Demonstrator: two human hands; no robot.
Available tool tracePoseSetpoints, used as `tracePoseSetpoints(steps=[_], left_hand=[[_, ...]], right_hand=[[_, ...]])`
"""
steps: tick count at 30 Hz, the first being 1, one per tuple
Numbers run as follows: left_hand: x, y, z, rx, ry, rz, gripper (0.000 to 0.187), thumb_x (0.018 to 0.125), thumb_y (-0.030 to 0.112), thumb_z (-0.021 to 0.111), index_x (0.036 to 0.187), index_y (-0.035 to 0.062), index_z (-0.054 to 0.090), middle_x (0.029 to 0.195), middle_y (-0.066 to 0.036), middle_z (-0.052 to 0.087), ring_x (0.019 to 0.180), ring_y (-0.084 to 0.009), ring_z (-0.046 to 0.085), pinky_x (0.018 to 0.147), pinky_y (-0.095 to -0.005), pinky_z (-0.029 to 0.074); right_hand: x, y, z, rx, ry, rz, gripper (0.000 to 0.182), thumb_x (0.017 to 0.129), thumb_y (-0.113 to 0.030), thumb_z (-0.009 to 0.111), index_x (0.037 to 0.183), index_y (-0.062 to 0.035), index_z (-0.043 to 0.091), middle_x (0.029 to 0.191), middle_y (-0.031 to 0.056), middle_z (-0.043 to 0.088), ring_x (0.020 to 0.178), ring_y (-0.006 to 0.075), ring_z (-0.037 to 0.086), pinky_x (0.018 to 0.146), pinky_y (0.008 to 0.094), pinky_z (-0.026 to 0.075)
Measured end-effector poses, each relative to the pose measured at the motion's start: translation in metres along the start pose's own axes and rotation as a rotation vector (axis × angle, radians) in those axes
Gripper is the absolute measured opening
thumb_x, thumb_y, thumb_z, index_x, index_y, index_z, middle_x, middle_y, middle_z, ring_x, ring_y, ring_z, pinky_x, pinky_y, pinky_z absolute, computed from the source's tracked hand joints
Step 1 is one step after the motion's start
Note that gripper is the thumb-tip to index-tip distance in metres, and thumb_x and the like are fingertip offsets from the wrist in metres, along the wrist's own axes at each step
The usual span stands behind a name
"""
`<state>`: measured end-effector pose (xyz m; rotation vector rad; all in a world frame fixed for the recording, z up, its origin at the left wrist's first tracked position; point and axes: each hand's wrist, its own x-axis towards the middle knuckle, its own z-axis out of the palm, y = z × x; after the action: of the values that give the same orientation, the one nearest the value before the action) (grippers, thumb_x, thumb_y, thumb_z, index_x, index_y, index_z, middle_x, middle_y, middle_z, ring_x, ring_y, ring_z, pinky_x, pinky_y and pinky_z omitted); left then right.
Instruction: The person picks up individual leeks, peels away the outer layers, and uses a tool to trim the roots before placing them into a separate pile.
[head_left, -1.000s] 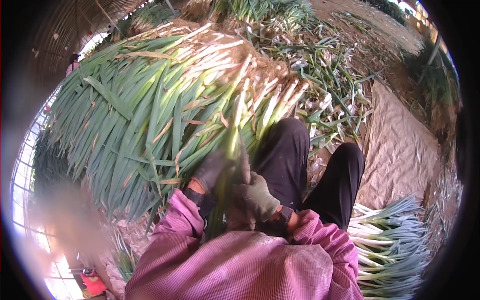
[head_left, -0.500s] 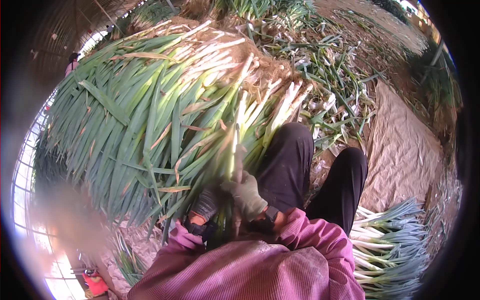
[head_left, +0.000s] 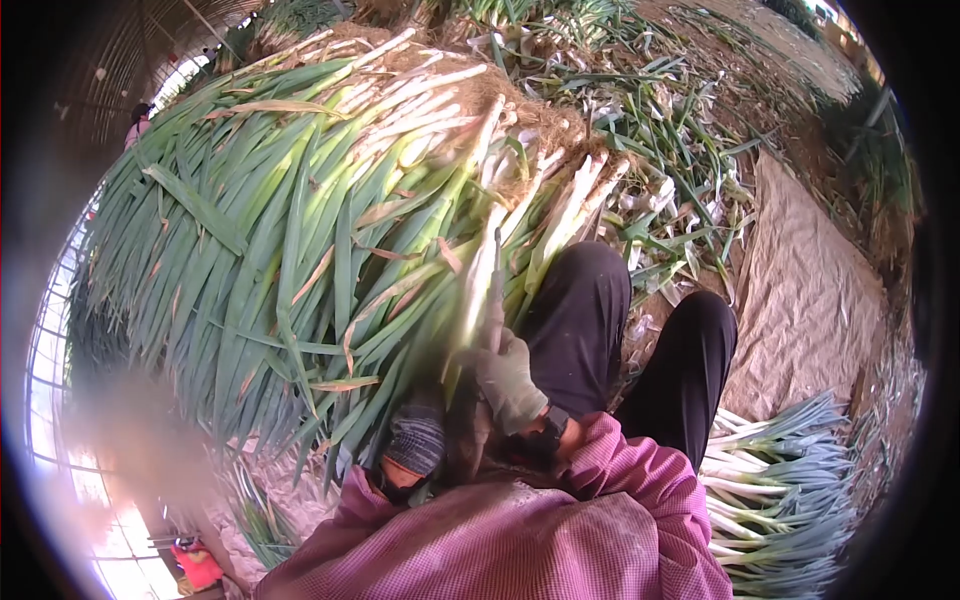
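Observation:
A green onion [head_left: 483, 270] stands slanted in front of me, its white end up and its lower part reaching down to my left hand [head_left: 418, 432]. That hand, in a dark knit glove, is closed around the stalk, its fingers partly in shadow. Just to the right, my right hand [head_left: 512, 385] wears a pale glove and is closed on a narrow dark pointed tool [head_left: 495, 295]. The tool lies along the stalk's right side, pointing up. A large heap of green onions [head_left: 300, 220] with rooty white ends spreads beyond both hands.
My bent knees [head_left: 575, 310] are right of the heap. Peeled leaf scraps [head_left: 680, 190] litter the ground beyond them. A brown cloth [head_left: 800, 300] lies at the right, above a row of cleaned green onions [head_left: 770, 490]. A person in red [head_left: 197, 565] is at lower left.
The right hand has shifted slightly right, and the left hand has moved down. The held green onion's white end now shows higher and more plainly, with the dark tool beside it.

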<state>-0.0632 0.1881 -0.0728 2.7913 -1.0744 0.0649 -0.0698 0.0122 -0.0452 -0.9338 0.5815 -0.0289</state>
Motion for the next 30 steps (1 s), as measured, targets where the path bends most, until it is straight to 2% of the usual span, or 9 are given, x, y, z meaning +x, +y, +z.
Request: tracePoseSetpoints(steps=[3, 6, 15, 20, 22, 23, 26, 28, 30], left_hand=[[-0.004, 0.002, -0.001, 0.014, 0.006, 0.014, 0.029, 0.082, 0.023, 0.064, 0.102, 0.0024, 0.063, 0.089, -0.02, 0.063, 0.083, -0.0366, 0.061, 0.076, -0.0428, 0.05], [-0.008, 0.002, -0.002, 0.023, 0.009, 0.024, 0.029, 0.081, 0.023, 0.064, 0.102, 0.0022, 0.062, 0.089, -0.02, 0.063, 0.083, -0.0376, 0.061, 0.075, -0.0437, 0.049], [-0.019, -0.004, -0.005, 0.04, 0.016, 0.073, 0.03, 0.079, 0.02, 0.065, 0.103, 0.0015, 0.061, 0.09, -0.022, 0.061, 0.082, -0.0406, 0.06, 0.073, -0.0465, 0.049], [0.007, -0.001, -0.033, -0.207, -0.141, 0.032, 0.032, 0.077, 0.019, 0.068, 0.103, 0.0006, 0.061, 0.091, -0.023, 0.061, 0.082, -0.0415, 0.06, 0.071, -0.048, 0.049], [0.022, 0.009, -0.051, -0.337, -0.17, -0.076, 0.033, 0.076, 0.017, 0.069, 0.103, 0.0002, 0.06, 0.093, -0.023, 0.062, 0.082, -0.0419, 0.06, 0.072, -0.0474, 0.049], [0.03, 0.012, -0.057, -0.401, -0.182, -0.13, 0.033, 0.076, 0.016, 0.07, 0.103, -0.0001, 0.06, 0.093, -0.024, 0.062, 0.082, -0.0422, 0.06, 0.073, -0.047, 0.049], [0.062, -0.016, -0.019, -0.246, 0.08, 0.268, 0.032, 0.08, 0.018, 0.069, 0.108, 0.0027, 0.063, 0.096, -0.016, 0.066, 0.078, -0.0347, 0.063, 0.07, -0.0409, 0.053], [0.093, 0.006, -0.022, -0.668, -0.018, 0.178, 0.023, 0.084, 0.017, 0.065, 0.103, 0.0032, 0.063, 0.093, -0.016, 0.065, 0.077, -0.0349, 0.063, 0.069, -0.0407, 0.053], [0.114, 0.014, -0.014, -0.637, -0.06, 0.204, 0.018, 0.086, 0.016, 0.061, 0.099, 0.0035, 0.063, 0.091, -0.014, 0.064, 0.076, -0.0345, 0.063, 0.069, -0.0406, 0.053]], right_hand=[[0.003, 0.009, -0.004, -0.117, 0.013, 0.059, 0.027, 0.08, -0.004, 0.069, 0.103, 0.002, 0.055, 0.081, 0.0057, 0.06, 0.065, 0.012, 0.054, 0.058, 0.0276, 0.045], [0.008, 0.0, -0.007, -0.028, 0.015, 0.098, 0.026, 0.073, 0.002, 0.069, 0.098, 0.004, 0.059, 0.081, 0.0086, 0.065, 0.07, 0.016, 0.063, 0.06, 0.0279, 0.051], [0.0, -0.007, -0.009, -0.027, 0.014, 0.057, 0.03, 0.079, -0.005, 0.069, 0.105, 0.0038, 0.058, 0.082, 0.0082, 0.061, 0.065, 0.0162, 0.057, 0.058, 0.0307, 0.047], [-0.029, -0.005, -0.01, -0.107, -0.042, 0.109, 0.026, 0.079, -0.004, 0.069, 0.1, 0.0042, 0.057, 0.085, 0.0097, 0.063, 0.073, 0.019, 0.06, 0.067, 0.0312, 0.049], [-0.038, -0.013, -0.01, -0.033, -0.022, 0.161, 0.027, 0.079, -0.004, 0.069, 0.102, 0.0043, 0.056, 0.086, 0.0099, 0.063, 0.075, 0.0196, 0.06, 0.07, 0.0313, 0.049], [-0.041, -0.01, -0.01, -0.002, 0.002, 0.087, 0.027, 0.08, -0.004, 0.068, 0.102, 0.0043, 0.056, 0.086, 0.0099, 0.063, 0.075, 0.0197, 0.061, 0.07, 0.0312, 0.05], [-0.048, -0.002, -0.007, 0.083, 0.067, -0.075, 0.028, 0.08, -0.004, 0.068, 0.104, 0.0041, 0.055, 0.088, 0.0101, 0.063, 0.077, 0.0197, 0.061, 0.071, 0.0312, 0.05], [-0.046, 0.003, -0.007, 0.134, 0.103, -0.098, 0.03, 0.08, -0.004, 0.068, 0.106, 0.004, 0.055, 0.09, 0.0105, 0.063, 0.079, 0.0196, 0.061, 0.071, 0.0314, 0.05], [-0.039, 0.002, -0.015, 0.099, 0.145, -0.068, 0.032, 0.08, -0.004, 0.067, 0.108, 0.0037, 0.054, 0.094, 0.0108, 0.064, 0.082, 0.0194, 0.062, 0.072, 0.0314, 0.05]])
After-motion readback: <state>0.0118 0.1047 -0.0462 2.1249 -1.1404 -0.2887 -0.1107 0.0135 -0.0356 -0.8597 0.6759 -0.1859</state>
